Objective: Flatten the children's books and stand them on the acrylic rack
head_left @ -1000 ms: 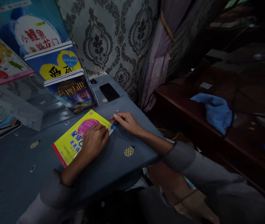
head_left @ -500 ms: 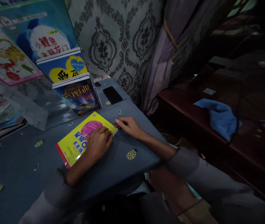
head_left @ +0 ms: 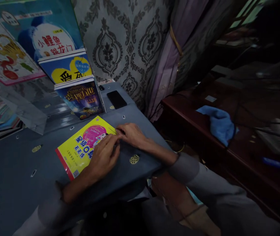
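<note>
A yellow workbook (head_left: pixel 80 144) with a pink circle and a red lower edge lies tilted on the blue tablecloth. My left hand (head_left: pixel 105 154) rests over its right part, fingers curled and pressed together toward the right edge. At that edge my right hand (head_left: pixel 132 135) is closed in a pinch, its fingertips meeting those of my left hand. Whatever is between the fingers is hidden. The cover is closed flat, and its lower right part lies under my left hand.
Picture books (head_left: pixel 78 98) stand in a clear rack behind the workbook. A black phone (head_left: pixel 116 99) lies to their right. More books (head_left: pixel 0 123) are stacked at far left. Beyond the table's right edge, a dark red cabinet (head_left: pixel 179 105) carries a blue cloth (head_left: pixel 218 124) and cables.
My right hand has moved left, bringing its fingertips against those of my left hand. More of the cover's picture shows. The whole view has shifted slightly.
</note>
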Demonstrator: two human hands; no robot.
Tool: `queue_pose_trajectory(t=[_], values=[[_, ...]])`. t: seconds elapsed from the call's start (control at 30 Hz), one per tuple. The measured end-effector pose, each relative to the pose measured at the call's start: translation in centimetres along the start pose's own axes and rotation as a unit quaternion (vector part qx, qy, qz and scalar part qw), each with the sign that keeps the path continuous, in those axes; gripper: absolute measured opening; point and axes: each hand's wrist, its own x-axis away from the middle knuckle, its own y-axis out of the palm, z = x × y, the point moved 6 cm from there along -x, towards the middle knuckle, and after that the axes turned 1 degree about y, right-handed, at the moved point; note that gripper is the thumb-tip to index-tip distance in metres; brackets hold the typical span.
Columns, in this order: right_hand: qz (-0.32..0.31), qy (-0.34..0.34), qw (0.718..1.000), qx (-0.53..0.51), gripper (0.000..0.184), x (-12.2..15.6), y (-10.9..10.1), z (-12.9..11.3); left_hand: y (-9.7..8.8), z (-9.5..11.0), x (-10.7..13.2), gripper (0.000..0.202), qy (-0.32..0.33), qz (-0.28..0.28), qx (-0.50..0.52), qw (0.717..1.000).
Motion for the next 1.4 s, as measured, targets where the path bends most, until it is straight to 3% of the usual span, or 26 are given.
queue_pose_trajectory(t=[0.2,0.4,0.57,0.7,0.87,0.97,1.07,1.2,1.4], values=[[-0.048,-0.01,0.998,0.046,0.022,0.3,-0.1,-1.2,0.5,2.6,0.3,0.04,0.035,-0.045,0.049,0.997],[-0.085,0.01,0.992,0.095,0.017,0.4,-0.2,-1.8,0.4,2.6,0.7,0.032,0.049,-0.056,0.067,0.995],[-0.064,0.041,0.99,0.122,0.029,0.4,-0.4,-2.0,-0.5,2.5,1.2,0.029,0.034,-0.071,0.09,0.993],[-0.038,0.03,0.99,0.13,0.03,1.0,0.0,-2.1,-1.9,0.6,3.3,0.028,0.019,-0.025,0.017,0.999],[-0.001,-0.003,0.997,0.078,0.024,2.5,0.9,-1.8,-5.6,-5.1,8.6,0.025,-0.057,0.053,-0.161,0.984],[0.016,-0.035,0.998,0.042,0.023,2.4,1.4,-1.7,-7.1,-7.6,11.7,0.025,-0.111,0.049,-0.186,0.975],[0.026,-0.059,0.998,0.023,0.023,1.3,1.6,-1.4,-7.3,-7.9,13.3,0.028,-0.113,0.019,-0.181,0.977],[0.032,-0.061,0.998,0.002,0.025,-0.3,1.7,-0.5,-6.9,-6.8,13.8,0.032,-0.093,-0.029,-0.187,0.977],[0.061,-0.099,0.993,-0.032,0.025,0.2,2.2,-0.3,-6.9,-5.9,14.3,0.037,-0.055,-0.115,-0.172,0.977]])
